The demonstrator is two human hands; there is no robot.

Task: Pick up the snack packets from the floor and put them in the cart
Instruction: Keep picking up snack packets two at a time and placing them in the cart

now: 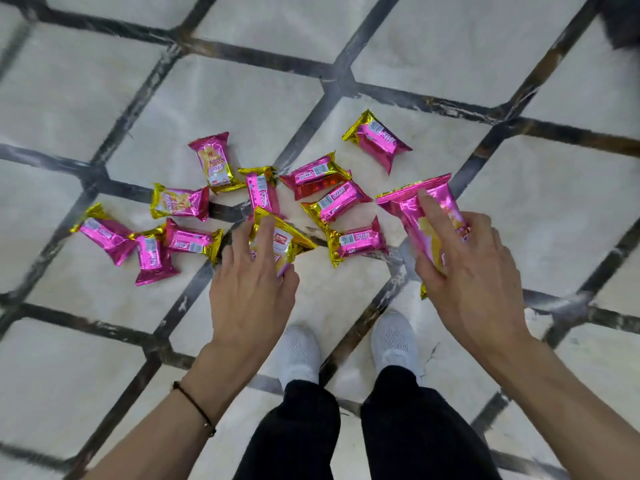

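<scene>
**Both hands on packets above a marble floor**

The floor [86,98] is pale marble tile crossed by dark stone strips that run diagonally through the whole frame. At the bottom centre stand two legs in black trousers [415,427], and just above them a pair of white shoes [301,351] is planted on the tile. A thin dark bracelet [194,407] circles the wrist at lower left.

Left of centre, the left hand [254,282] reaches down to a gold-edged packet [282,240]. Its fingers lie across the top of the wrapper and the thumb is tucked in at the near edge, so the packet is pinched between them. I cannot tell whether it has left the floor.

Right of centre, the right hand [474,271] grips a pink packet [412,209] raised towards the camera, forefinger stretched along its face, the other fingers and thumb wrapped round its sides.

Beyond the hands, across the middle of the frame, the loose packets [180,202] lie scattered on the tiles, pink and gold, some overlapping. A lone packet [375,140] sits apart, further off, above centre right.

A blurred dark shape [621,22] fills the top right corner.
</scene>
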